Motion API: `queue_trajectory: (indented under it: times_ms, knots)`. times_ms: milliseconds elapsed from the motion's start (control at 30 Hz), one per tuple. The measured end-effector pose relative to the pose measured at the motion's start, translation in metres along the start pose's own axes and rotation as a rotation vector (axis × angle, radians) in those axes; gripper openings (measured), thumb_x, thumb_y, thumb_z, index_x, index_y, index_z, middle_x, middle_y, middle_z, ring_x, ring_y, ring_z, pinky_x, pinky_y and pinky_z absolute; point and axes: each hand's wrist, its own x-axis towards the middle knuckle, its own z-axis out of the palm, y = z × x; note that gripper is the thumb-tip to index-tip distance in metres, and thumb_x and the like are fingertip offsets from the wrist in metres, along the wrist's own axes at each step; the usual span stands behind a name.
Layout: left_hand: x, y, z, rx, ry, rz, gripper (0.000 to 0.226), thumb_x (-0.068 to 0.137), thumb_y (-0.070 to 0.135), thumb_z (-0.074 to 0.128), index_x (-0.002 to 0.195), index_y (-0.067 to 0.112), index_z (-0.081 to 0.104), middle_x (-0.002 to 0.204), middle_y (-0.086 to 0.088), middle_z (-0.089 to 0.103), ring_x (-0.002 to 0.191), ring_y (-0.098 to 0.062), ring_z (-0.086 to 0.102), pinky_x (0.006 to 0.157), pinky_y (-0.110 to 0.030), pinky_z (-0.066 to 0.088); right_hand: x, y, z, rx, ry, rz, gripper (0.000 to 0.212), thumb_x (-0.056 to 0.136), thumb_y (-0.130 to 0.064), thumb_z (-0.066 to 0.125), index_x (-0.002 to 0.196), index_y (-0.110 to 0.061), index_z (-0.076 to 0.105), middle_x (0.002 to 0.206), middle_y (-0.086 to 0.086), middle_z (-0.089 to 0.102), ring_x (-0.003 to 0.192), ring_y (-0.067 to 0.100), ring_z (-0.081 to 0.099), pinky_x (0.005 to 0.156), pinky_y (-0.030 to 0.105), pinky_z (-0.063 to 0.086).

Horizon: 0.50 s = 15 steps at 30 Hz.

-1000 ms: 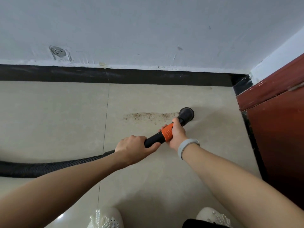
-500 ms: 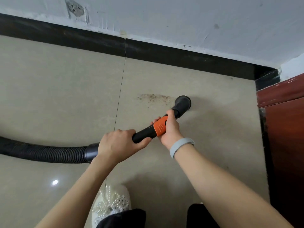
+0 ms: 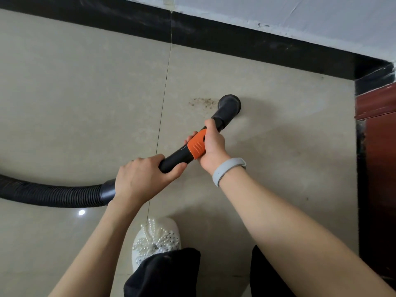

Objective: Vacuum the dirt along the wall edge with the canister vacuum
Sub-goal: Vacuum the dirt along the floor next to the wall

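Both hands clamped on wand (image 3: 177, 158): right hand (image 3: 212, 146) at orange collar, left hand (image 3: 141, 179) behind it. Nozzle (image 3: 229, 105) just ahead; dirt (image 3: 202, 102) beside nozzle. Keep nozzle flat, sweep slowly left.

Even, soft daylight-like illumination; small specular glint on glossy floor tile (image 3: 81, 212); faint diffuse shadow right of nozzle (image 3: 229, 103); wide-angle bowing bends baseboard (image 3: 235, 42); focus sharp, forearms slightly soft at edges.
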Motion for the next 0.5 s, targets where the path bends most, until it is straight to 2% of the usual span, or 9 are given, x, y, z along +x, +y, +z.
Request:
queue_trajectory:
  times_ms: [133,267,400,500]
  knots:
    - [-0.007,-0.015,-0.002,-0.050,0.014,-0.071,0.061,0.070,0.082,0.033,0.055,0.023,0.040,0.048,0.008,0.047,0.054,-0.024,0.049,0.047,-0.026,0.026,-0.003,0.009,0.017,-0.087,-0.023,0.004,0.020,0.088,-0.025,0.052,0.081,-0.008,0.045,0.054,0.005,0.052,0.037,0.018,0.052,0.054,0.032,0.051]
    - [-0.016,-0.030,-0.004,-0.083,0.024,-0.134,0.058,0.064,0.077,0.032,0.054,0.021,0.039,0.046,0.006,0.047,0.051,-0.021,0.046,0.047,-0.027,0.025,-0.008,0.022,0.034,-0.120,-0.049,0.020,0.017,0.088,-0.023,0.051,0.090,-0.008,0.044,0.055,0.006,0.050,0.043,0.021,0.050,0.052,0.030,0.050]
    - [-0.026,-0.046,-0.006,-0.112,0.031,-0.189,0.059,0.064,0.076,0.032,0.055,0.018,0.042,0.046,0.004,0.048,0.052,-0.024,0.048,0.048,-0.028,0.027,-0.015,0.035,0.049,-0.171,-0.069,0.009,0.015,0.089,-0.022,0.050,0.083,-0.010,0.042,0.062,0.008,0.050,0.053,0.023,0.049,0.050,0.027,0.048]
    - [-0.033,-0.059,-0.008,-0.162,0.039,-0.234,0.065,0.059,0.079,0.027,0.057,0.016,0.045,0.047,0.001,0.051,0.054,-0.023,0.052,0.049,-0.029,0.033,-0.022,0.045,0.060,-0.205,-0.092,0.000,0.015,0.088,-0.021,0.049,0.088,-0.008,0.043,0.061,0.008,0.050,0.049,0.021,0.048,0.049,0.027,0.048]
